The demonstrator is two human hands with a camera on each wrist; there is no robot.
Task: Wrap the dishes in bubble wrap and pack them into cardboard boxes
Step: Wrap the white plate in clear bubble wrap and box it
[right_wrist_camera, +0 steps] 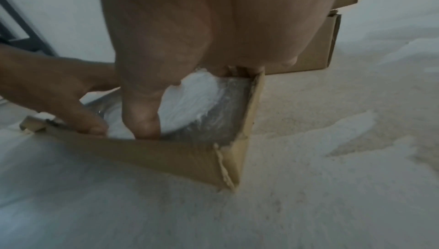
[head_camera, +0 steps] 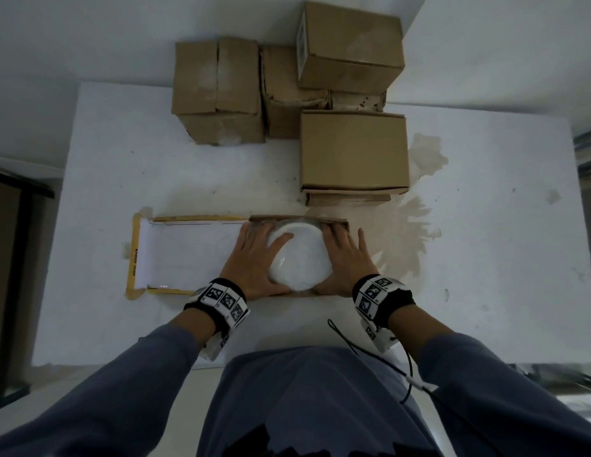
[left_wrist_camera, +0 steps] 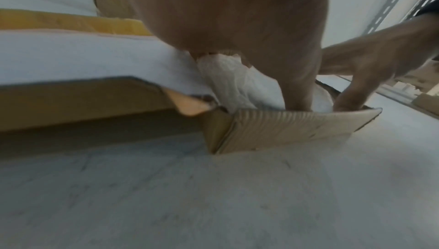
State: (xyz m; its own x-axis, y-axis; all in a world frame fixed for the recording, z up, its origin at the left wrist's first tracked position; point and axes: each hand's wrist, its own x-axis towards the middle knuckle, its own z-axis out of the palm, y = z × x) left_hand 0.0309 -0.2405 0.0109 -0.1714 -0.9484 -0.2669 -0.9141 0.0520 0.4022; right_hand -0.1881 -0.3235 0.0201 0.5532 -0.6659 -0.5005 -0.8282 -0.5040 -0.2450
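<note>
Wrapped dish sat at frame centre inside the open box. Left hand and right hand flanked it, fingers curled round its edges with thumbs on top, probably to seat it level. Lid flap lay open at left, keeping the opening clear.
</note>
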